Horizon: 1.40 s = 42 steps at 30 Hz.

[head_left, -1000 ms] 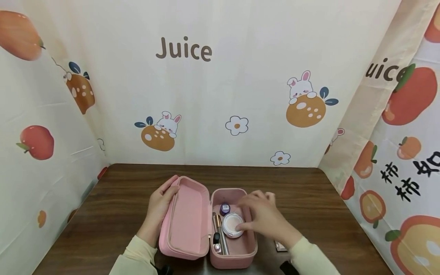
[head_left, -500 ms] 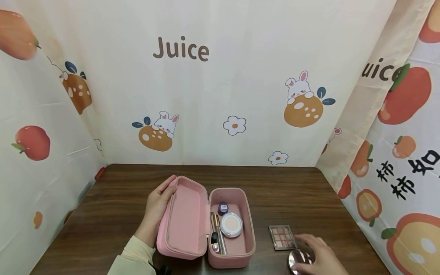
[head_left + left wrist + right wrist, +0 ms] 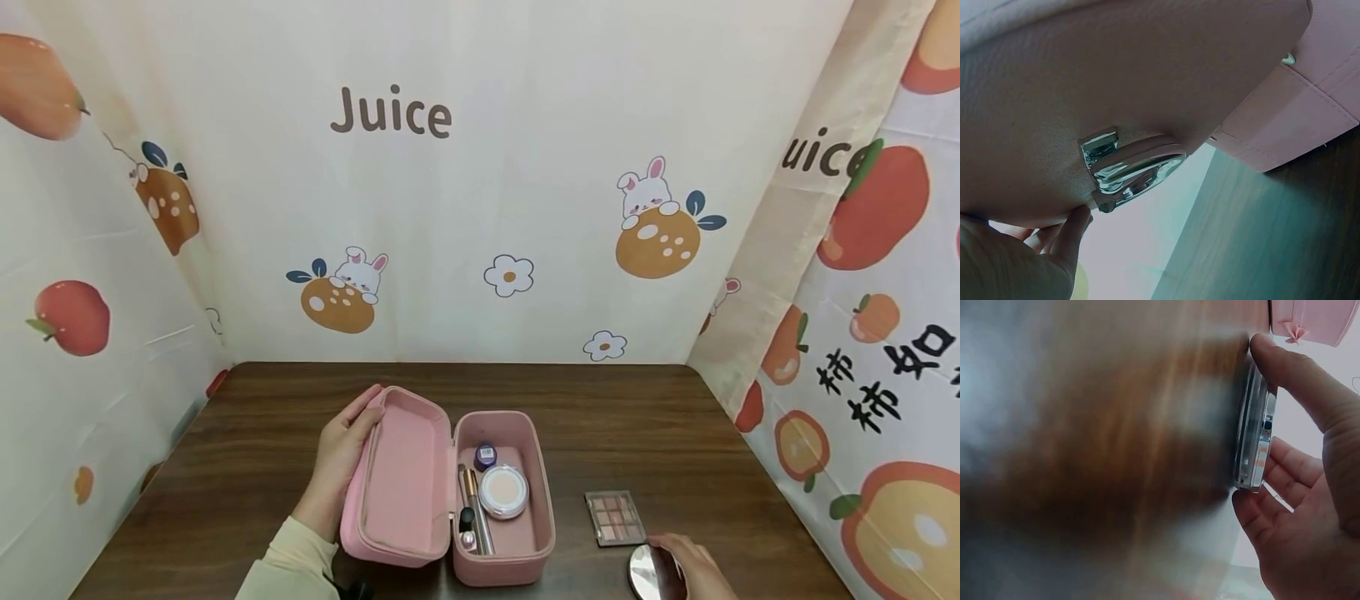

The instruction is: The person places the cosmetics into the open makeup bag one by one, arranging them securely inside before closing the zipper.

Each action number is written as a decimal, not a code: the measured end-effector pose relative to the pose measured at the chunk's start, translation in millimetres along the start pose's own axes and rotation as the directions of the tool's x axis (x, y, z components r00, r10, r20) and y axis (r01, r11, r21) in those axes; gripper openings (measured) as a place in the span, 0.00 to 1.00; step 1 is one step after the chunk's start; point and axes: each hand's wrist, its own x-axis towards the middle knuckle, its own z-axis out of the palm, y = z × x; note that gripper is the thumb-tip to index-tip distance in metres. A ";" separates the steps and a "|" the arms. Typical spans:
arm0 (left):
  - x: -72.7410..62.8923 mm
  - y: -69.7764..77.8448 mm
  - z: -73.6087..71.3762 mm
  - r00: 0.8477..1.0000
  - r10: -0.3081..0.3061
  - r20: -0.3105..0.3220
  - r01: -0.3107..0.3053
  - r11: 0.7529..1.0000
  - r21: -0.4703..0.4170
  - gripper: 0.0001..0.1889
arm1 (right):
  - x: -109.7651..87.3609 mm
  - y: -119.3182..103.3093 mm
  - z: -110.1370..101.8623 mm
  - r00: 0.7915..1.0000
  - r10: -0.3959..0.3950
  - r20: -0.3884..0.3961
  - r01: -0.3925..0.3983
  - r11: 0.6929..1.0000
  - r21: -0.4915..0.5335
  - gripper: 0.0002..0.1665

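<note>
My left hand (image 3: 336, 467) holds the raised lid (image 3: 407, 483) of a pink makeup case (image 3: 504, 570) by its outer edge. The left wrist view shows the lid's metal handle (image 3: 1138, 169) above the fingers. At the right front, my right hand (image 3: 697, 568) grips a round, shiny compact (image 3: 647, 572). In the right wrist view the thumb and fingers span the compact's edge (image 3: 1255, 434), low over the wood. Inside the case lie a white round compact (image 3: 503, 492), a small purple-lidded jar (image 3: 485, 455) and slim makeup tubes (image 3: 480, 521).
An eyeshadow palette (image 3: 615, 518) lies on the brown table (image 3: 600, 433), between the case and my right hand and close to the shiny compact. Printed curtains (image 3: 450, 192) stand along the table's back and sides.
My right hand has left the inside of the case, where the white compact stays, moved right and taken hold of the shiny compact. The left hand keeps its hold on the lid.
</note>
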 end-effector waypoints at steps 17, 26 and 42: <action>3.6 0.4 -1.0 1.000 -0.007 -0.003 0.007 1.000 -0.023 0.25 | 86.3 -67.9 -36.7 1.000 -0.001 0.031 0.000 0.998 0.059 0.44; 3.0 -0.2 -2.2 1.000 0.003 -0.012 -0.003 1.000 -0.010 0.26 | 177.3 -121.5 -44.9 0.986 -0.028 0.165 0.006 0.991 0.133 0.45; 1.9 -4.5 0.3 1.000 0.004 -0.017 -0.005 0.998 -0.062 0.26 | 226.4 -151.4 32.9 0.862 -0.112 0.495 0.117 0.993 0.021 0.43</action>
